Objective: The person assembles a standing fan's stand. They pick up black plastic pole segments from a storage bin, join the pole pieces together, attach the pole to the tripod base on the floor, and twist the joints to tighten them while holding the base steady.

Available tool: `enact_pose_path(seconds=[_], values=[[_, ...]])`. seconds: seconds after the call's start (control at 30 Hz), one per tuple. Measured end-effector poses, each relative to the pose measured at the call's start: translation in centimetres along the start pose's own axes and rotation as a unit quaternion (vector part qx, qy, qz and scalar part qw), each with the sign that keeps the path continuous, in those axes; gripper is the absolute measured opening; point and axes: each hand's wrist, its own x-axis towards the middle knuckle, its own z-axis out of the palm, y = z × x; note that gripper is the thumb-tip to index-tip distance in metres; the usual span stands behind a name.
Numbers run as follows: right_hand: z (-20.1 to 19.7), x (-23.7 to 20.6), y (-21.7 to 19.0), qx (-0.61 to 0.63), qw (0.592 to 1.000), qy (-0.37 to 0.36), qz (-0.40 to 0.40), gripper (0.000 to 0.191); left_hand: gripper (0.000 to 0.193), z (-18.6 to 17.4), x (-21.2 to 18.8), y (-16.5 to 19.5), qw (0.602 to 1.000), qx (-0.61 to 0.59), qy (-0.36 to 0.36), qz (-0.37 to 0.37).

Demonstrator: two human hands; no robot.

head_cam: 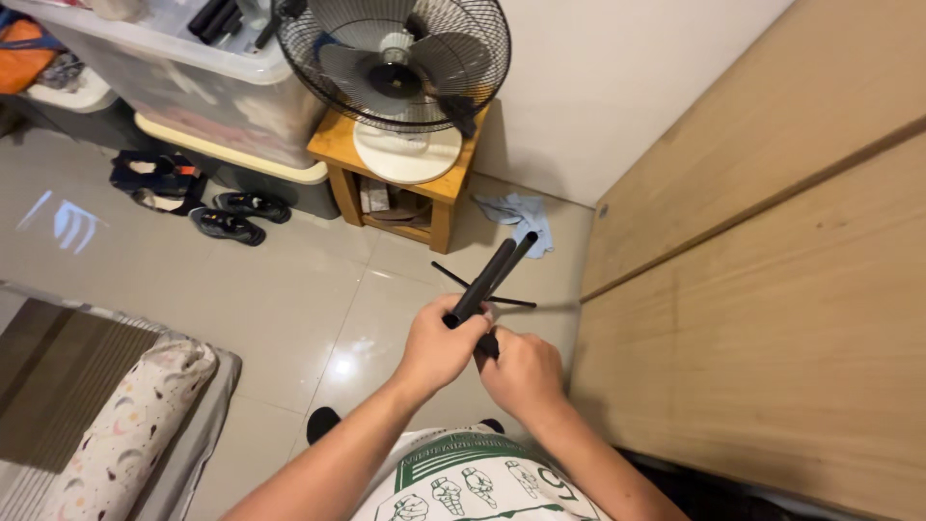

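Above the pale tiled floor (289,299), in the open strip between the wooden panel (772,251) close beside the right hand and the mattress edge (193,415) well off to the left, both hands meet on a bundle of black rods (492,275). The left hand (439,347) has its fingers wrapped tight round the rods' lower end; the right hand (521,371) is curled closed just beneath, touching it. The rods' long axis rises from the fingers up and to the right, toward the blue cloth (521,214) by the wall, with thin spokes (482,291) splaying sideways. Beyond the fingertips stand a wooden stool (340,145), a black fan (395,58) and a clear storage bin (193,77).
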Motion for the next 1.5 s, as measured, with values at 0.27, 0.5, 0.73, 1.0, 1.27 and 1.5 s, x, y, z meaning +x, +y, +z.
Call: enact_pose_path(seconds=[0.27,0.5,0.73,1.0,1.27,1.5], values=[[2.6,-0.2,1.7,0.437,0.815,-0.365,0.107,0.014,0.023,-5.4,-0.3,2.4,0.965,0.051,-0.253,-0.038],[2.3,0.2,-3.6,0.181,0.976,-0.120,-0.002,0.013,0.021,-6.4,0.0,-0.2,0.998,-0.001,-0.026,-0.053],[1.8,0.5,-8.1,-0.034,0.970,0.166,-0.171,0.031,0.020,-6.3,0.3,-0.6,0.991,-0.034,0.110,-0.068],[4.1,3.1,-3.3,0.150,0.974,-0.158,-0.068,0.012,0.021,-8.0,-0.7,1.0,0.993,0.043,0.025,0.105],[5.3,3.4,-3.3,0.365,0.869,-0.319,0.095,0.019,0.026,-9.2,0.2,1.7,0.990,0.134,0.028,-0.032],[4.4,1.7,-7.8,-0.018,0.989,0.099,-0.105,0.018,0.034,-9.0,1.0,2.6,0.984,0.111,0.116,-0.071]])
